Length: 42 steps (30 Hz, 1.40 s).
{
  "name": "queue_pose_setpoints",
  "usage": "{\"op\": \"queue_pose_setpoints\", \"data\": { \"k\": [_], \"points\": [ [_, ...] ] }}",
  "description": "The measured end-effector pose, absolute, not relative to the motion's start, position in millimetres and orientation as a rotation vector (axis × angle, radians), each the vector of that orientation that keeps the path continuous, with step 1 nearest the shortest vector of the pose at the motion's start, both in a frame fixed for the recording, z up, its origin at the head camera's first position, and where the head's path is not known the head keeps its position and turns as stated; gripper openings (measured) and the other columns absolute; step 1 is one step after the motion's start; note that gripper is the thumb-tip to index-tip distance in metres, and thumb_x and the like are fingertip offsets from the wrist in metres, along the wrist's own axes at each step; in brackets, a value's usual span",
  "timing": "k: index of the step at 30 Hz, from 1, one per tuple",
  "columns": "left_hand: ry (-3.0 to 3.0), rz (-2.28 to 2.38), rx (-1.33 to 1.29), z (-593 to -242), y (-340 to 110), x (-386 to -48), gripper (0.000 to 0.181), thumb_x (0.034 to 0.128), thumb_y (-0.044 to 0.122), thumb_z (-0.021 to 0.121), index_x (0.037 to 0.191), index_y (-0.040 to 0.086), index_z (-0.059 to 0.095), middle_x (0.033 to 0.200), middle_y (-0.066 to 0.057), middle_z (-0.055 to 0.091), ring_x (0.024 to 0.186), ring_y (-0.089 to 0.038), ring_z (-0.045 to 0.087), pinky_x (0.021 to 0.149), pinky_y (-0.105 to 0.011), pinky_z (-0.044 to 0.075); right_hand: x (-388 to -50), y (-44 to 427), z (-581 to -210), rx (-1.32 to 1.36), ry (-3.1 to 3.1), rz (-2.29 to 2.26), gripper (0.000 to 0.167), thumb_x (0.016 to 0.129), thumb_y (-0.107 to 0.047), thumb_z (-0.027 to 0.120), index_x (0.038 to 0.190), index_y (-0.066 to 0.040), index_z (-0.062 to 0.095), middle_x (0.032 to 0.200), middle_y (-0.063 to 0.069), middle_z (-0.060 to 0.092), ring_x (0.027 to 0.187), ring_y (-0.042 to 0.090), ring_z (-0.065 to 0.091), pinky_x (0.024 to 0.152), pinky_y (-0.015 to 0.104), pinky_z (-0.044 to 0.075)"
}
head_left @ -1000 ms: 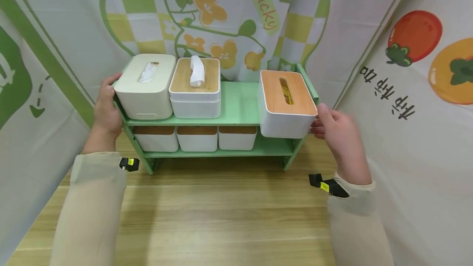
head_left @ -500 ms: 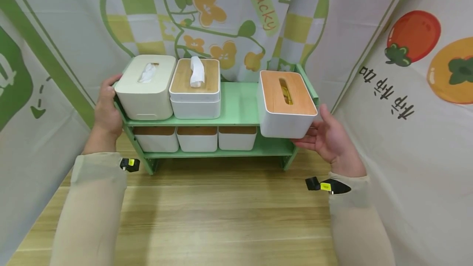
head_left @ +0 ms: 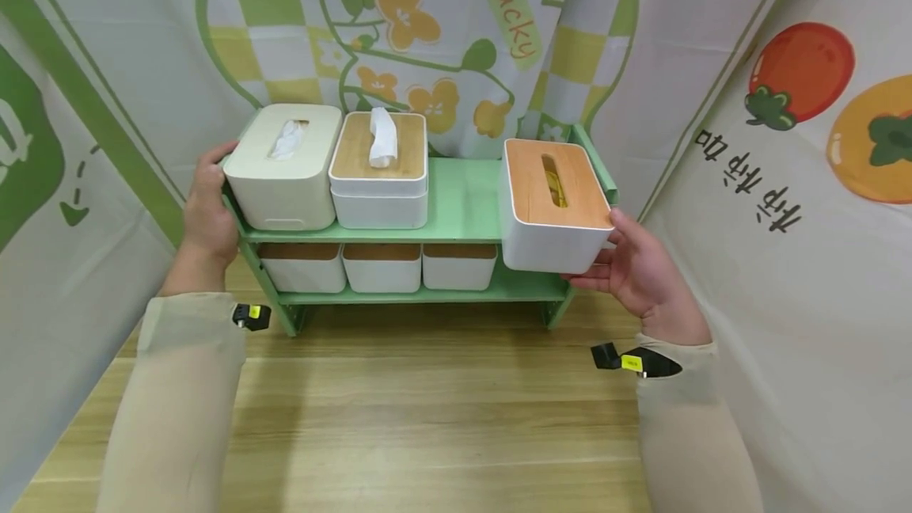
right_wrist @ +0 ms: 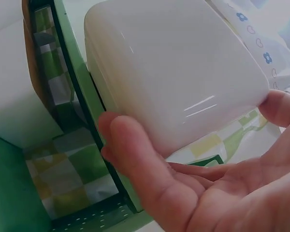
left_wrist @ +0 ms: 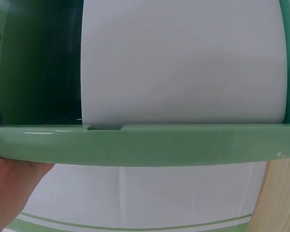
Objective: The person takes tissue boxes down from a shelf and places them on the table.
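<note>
Tissue box (head_left: pixel 552 217) is glossy white — orange-brown on top.

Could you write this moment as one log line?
left hand: holds left end of green rack; right hand: holds orange-lidded box; box: overhangs front edge of upper shelf; lower shelf: three white boxes visible

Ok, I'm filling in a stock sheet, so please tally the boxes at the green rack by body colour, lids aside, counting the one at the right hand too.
White boxes: 5
Cream box: 1
Total: 6
</note>
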<state>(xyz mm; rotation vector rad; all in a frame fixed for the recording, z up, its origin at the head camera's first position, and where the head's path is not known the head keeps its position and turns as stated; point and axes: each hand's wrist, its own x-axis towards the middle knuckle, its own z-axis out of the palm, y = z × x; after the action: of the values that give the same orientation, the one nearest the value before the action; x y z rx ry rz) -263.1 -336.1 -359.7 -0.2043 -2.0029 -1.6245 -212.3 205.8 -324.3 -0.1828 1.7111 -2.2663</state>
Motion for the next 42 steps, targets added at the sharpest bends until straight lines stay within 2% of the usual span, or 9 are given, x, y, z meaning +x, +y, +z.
{"op": "queue_pose_setpoints", "data": {
  "k": [11, 15, 18, 22, 26, 30, 34, 38, 42],
  "points": [
    [-2.035, -1.600, -0.136, -358.3, -336.4, -263.2, 0.056, 0.1025, 0.031, 0.015, 0.150, 0.019, 0.043, 0.153, -0.008, 0.037, 0.130, -0.014, 0.032, 0.107, -0.029, 0.019, -215.1, 197.7, -329.3, -0.122, 1.559, -2.346, 0.077, 0.101, -0.049, 0.050, 0.159, -0.015, 0.014, 0.122, 0.018, 0.060, 0.093, 0.035, 0.069, 0.081, 0.050, 0.054],
    [-2.044, -1.600, -0.125, -358.3, -336.4, -263.4, 0.056, 0.1025, 0.031, 0.015, 0.150, 0.020, 0.042, 0.154, -0.008, 0.036, 0.130, -0.013, 0.031, 0.108, -0.030, 0.018, -211.4, 196.8, -328.3, -0.123, 1.574, -2.331, 0.076, 0.102, -0.049, 0.047, 0.160, -0.014, 0.013, 0.121, 0.017, 0.061, 0.095, 0.035, 0.069, 0.082, 0.051, 0.053],
    [-2.052, -1.599, -0.122, -358.1, -335.9, -263.0, 0.057, 0.1024, 0.031, 0.014, 0.151, 0.020, 0.041, 0.154, -0.008, 0.036, 0.130, -0.013, 0.031, 0.108, -0.030, 0.018, -210.6, 198.4, -328.8, -0.142, 1.562, -2.312, 0.077, 0.103, -0.052, 0.042, 0.159, -0.009, 0.013, 0.120, 0.015, 0.064, 0.098, 0.034, 0.068, 0.085, 0.050, 0.052],
    [-2.058, -1.595, -0.126, -358.4, -334.8, -262.9, 0.057, 0.1027, 0.032, 0.014, 0.151, 0.018, 0.040, 0.154, -0.009, 0.035, 0.131, -0.014, 0.030, 0.108, -0.031, 0.017, -209.7, 204.7, -332.0, -0.158, 1.504, -2.288, 0.076, 0.102, -0.058, 0.036, 0.154, -0.003, 0.024, 0.120, 0.016, 0.066, 0.107, 0.034, 0.065, 0.091, 0.049, 0.050],
    [-2.054, -1.601, -0.146, -359.5, -334.1, -263.9, 0.057, 0.1034, 0.031, 0.014, 0.152, 0.017, 0.039, 0.155, -0.009, 0.034, 0.132, -0.014, 0.030, 0.109, -0.031, 0.017, -210.5, 211.7, -336.5, -0.155, 1.384, -2.285, 0.073, 0.101, -0.061, 0.036, 0.143, -0.002, 0.036, 0.123, 0.019, 0.064, 0.113, 0.037, 0.061, 0.097, 0.051, 0.045],
    [-2.048, -1.597, -0.153, -360.3, -335.4, -264.9, 0.057, 0.1033, 0.031, 0.013, 0.152, 0.017, 0.039, 0.155, -0.009, 0.033, 0.132, -0.014, 0.029, 0.109, -0.031, 0.015, -215.9, 213.5, -338.2, -0.212, 1.232, -2.264, 0.081, 0.100, -0.063, 0.034, 0.154, -0.004, 0.020, 0.129, 0.021, 0.060, 0.116, 0.040, 0.058, 0.100, 0.053, 0.042],
    [-2.053, -1.597, -0.141, -359.6, -337.2, -265.0, 0.057, 0.1029, 0.032, 0.013, 0.152, 0.019, 0.040, 0.155, -0.007, 0.033, 0.133, -0.013, 0.028, 0.109, -0.031, 0.015, -220.9, 209.4, -335.4, -0.251, 1.201, -2.244, 0.079, 0.102, -0.058, 0.033, 0.161, -0.015, 0.003, 0.131, 0.021, 0.058, 0.113, 0.043, 0.059, 0.095, 0.055, 0.045],
    [-2.053, -1.601, -0.131, -358.6, -337.2, -264.0, 0.057, 0.1028, 0.034, 0.013, 0.151, 0.022, 0.041, 0.155, -0.006, 0.034, 0.132, -0.014, 0.029, 0.109, -0.031, 0.016, -219.3, 206.3, -332.3, -0.225, 1.263, -2.260, 0.072, 0.105, -0.049, 0.037, 0.161, -0.017, 0.005, 0.130, 0.020, 0.059, 0.108, 0.043, 0.062, 0.089, 0.054, 0.049],
    [-2.043, -1.601, -0.133, -357.9, -337.2, -263.9, 0.056, 0.1030, 0.032, 0.014, 0.151, 0.020, 0.042, 0.155, -0.006, 0.035, 0.131, -0.014, 0.031, 0.108, -0.031, 0.017, -215.5, 205.5, -331.5, -0.248, 1.281, -2.263, 0.070, 0.106, -0.047, 0.035, 0.161, -0.015, 0.004, 0.131, 0.021, 0.059, 0.109, 0.041, 0.062, 0.090, 0.055, 0.048]
  ]
}}
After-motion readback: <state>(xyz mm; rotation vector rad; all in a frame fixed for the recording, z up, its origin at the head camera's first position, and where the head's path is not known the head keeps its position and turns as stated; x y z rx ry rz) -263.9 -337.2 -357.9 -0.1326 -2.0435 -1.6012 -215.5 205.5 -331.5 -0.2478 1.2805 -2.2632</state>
